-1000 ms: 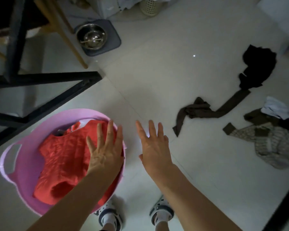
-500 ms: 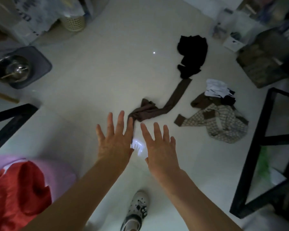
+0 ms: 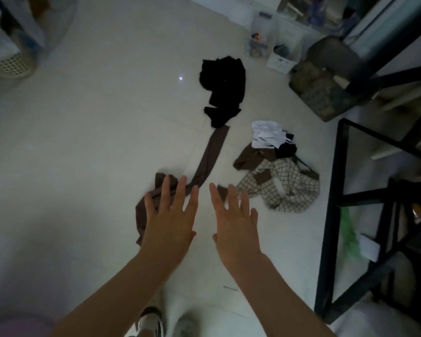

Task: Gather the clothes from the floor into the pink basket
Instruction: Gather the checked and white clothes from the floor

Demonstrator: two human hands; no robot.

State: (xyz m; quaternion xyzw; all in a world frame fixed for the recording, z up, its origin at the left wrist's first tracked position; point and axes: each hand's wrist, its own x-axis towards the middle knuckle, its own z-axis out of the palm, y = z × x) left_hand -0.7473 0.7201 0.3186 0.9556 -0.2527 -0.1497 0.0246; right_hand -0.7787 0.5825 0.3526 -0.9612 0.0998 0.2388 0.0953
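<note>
Several clothes lie on the pale tiled floor. A long brown garment stretches from centre toward a black garment further off. To the right sits a checked shirt with brown patches, and a white and black piece lies just beyond it. My left hand hovers with straight spread fingers over the near end of the brown garment. Beside it, my right hand is spread the same way, holding nothing. Only a sliver of the pink basket shows at the bottom left corner.
A black metal frame stands along the right side, with a green item under it. Boxes, jars and a dark woven basket crowd the far right. A pale wicker bin sits at the far left. My shoes show at the bottom.
The view has swung right, away from the pink basket with the red garment. Both hands have moved from the basket toward the brown garment, and the clothes now look nearer.
</note>
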